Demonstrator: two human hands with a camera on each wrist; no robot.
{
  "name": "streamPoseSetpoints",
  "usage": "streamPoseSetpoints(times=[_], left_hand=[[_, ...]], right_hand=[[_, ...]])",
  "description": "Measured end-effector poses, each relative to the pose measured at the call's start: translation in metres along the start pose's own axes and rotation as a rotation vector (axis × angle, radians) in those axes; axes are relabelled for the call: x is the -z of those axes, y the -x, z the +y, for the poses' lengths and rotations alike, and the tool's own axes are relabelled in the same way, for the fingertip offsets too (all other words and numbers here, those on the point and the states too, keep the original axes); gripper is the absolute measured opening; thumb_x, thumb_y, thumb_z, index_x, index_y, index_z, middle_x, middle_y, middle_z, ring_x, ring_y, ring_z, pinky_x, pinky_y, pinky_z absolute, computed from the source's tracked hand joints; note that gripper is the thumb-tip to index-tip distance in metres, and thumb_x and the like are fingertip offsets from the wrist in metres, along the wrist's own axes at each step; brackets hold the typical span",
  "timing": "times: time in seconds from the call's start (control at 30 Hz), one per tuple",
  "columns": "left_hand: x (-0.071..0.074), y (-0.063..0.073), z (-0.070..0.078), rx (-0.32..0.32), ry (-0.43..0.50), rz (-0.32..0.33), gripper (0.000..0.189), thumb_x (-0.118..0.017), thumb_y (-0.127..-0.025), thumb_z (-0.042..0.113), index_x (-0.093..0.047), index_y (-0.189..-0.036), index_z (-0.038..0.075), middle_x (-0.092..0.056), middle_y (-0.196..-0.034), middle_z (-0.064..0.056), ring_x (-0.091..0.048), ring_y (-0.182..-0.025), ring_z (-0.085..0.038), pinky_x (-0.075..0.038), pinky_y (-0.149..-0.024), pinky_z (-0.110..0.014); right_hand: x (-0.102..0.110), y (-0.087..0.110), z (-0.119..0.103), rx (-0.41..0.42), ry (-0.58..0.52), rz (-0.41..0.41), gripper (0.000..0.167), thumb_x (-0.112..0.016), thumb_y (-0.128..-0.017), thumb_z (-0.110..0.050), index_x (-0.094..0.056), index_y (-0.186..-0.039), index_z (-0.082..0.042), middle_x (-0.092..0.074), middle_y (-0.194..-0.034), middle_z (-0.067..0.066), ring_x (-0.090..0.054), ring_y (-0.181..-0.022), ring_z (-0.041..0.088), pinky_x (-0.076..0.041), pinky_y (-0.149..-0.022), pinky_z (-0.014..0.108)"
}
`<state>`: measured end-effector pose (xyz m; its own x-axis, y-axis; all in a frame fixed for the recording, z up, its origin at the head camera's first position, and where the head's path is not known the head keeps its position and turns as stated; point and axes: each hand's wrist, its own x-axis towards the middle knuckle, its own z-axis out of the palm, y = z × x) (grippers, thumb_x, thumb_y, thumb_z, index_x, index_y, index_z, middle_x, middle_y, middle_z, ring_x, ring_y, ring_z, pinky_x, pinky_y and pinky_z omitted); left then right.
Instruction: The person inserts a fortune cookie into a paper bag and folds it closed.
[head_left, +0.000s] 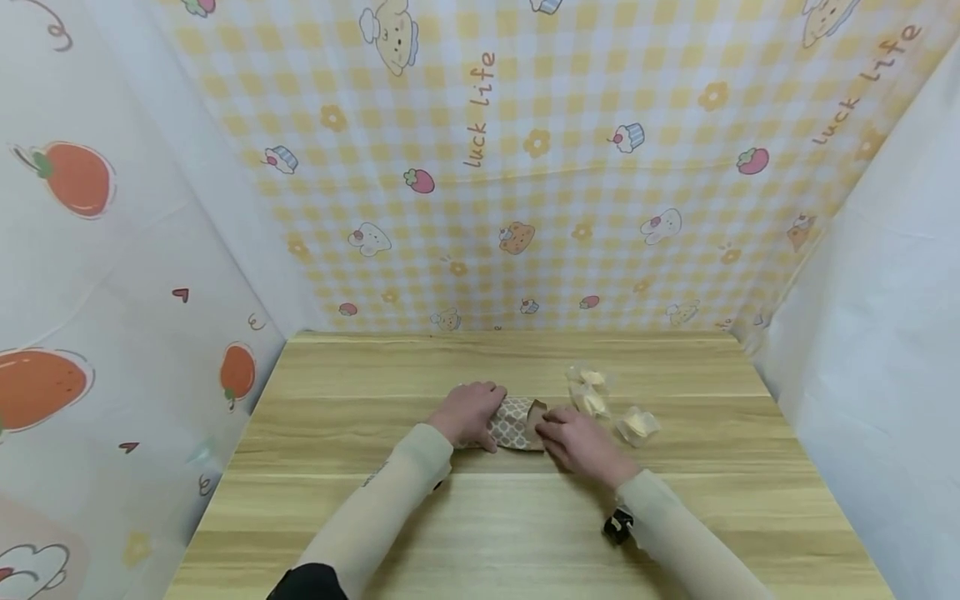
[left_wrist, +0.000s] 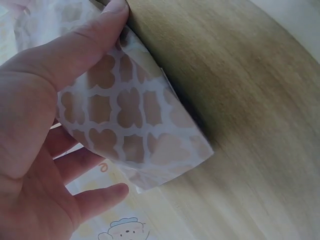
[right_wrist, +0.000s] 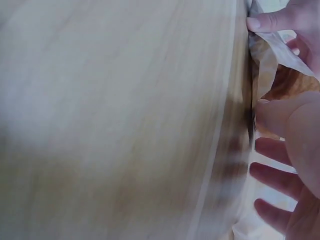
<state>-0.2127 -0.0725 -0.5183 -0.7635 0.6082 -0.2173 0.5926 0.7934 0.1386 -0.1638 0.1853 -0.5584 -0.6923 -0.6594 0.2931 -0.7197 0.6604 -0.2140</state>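
A paper bag (head_left: 512, 423) with a brown and white lattice print lies on its side on the table, its mouth to the right. My left hand (head_left: 467, 413) grips its left part, thumb across the printed face (left_wrist: 132, 117) and fingers around the far side. At the mouth, my right hand (head_left: 583, 443) holds the edge with thumb and forefinger, and its other fingers spread apart in the right wrist view. The brown inside (right_wrist: 295, 82) of the bag shows there between the two hands.
Several small clear-wrapped pale yellow pieces (head_left: 592, 403) lie just beyond and right of my right hand, one of them (head_left: 637, 425) a little apart. The wooden table (head_left: 360, 367) meets a checked cloth (head_left: 570, 200) at the back. White cloths hang at both sides.
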Motion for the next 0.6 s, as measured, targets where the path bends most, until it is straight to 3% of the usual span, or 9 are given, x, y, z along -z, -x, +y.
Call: streamPoseSetpoints(times=[0.23, 0.4, 0.5, 0.6], left_hand=[[0.001, -0.001, 0.001, -0.003, -0.005, 0.009, 0.072, -0.097, -0.071, 0.048, -0.056, -0.122, 0.017, -0.064, -0.112, 0.002, -0.064, -0.102, -0.018, -0.056, -0.089, -0.041], [0.000, -0.003, 0.001, -0.006, -0.018, 0.022, 0.064, -0.097, -0.071, 0.046, -0.055, -0.110, 0.019, -0.059, -0.098, 0.005, -0.059, -0.088, -0.014, -0.054, -0.077, -0.035], [0.000, -0.004, 0.001, 0.001, -0.015, 0.020, 0.064, -0.097, -0.071, 0.046, -0.054, -0.109, 0.019, -0.058, -0.097, 0.006, -0.058, -0.086, -0.013, -0.054, -0.076, -0.034], [0.000, -0.003, 0.001, 0.006, -0.011, 0.015, 0.065, -0.098, -0.070, 0.046, -0.055, -0.112, 0.019, -0.059, -0.098, 0.006, -0.059, -0.088, -0.014, -0.054, -0.078, -0.035]], right_hand=[[0.023, 0.016, 0.003, -0.026, 0.005, 0.172, 0.037, -0.083, -0.086, -0.009, -0.073, -0.121, -0.001, -0.070, -0.123, 0.020, -0.068, -0.110, 0.035, -0.058, -0.094, 0.051], [0.040, 0.039, 0.030, -0.054, 0.055, 0.344, 0.036, -0.079, -0.081, 0.003, -0.072, -0.116, 0.003, -0.070, -0.117, 0.024, -0.069, -0.103, 0.041, -0.060, -0.085, 0.053], [0.051, 0.057, 0.047, -0.126, 0.059, 0.333, 0.049, -0.069, -0.072, 0.017, -0.070, -0.119, 0.005, -0.068, -0.120, 0.027, -0.067, -0.106, 0.045, -0.060, -0.082, 0.054], [0.059, 0.075, 0.058, -0.199, 0.043, 0.206, 0.065, -0.061, -0.065, 0.023, -0.065, -0.128, 0.006, -0.063, -0.131, 0.030, -0.062, -0.117, 0.050, -0.056, -0.092, 0.059]])
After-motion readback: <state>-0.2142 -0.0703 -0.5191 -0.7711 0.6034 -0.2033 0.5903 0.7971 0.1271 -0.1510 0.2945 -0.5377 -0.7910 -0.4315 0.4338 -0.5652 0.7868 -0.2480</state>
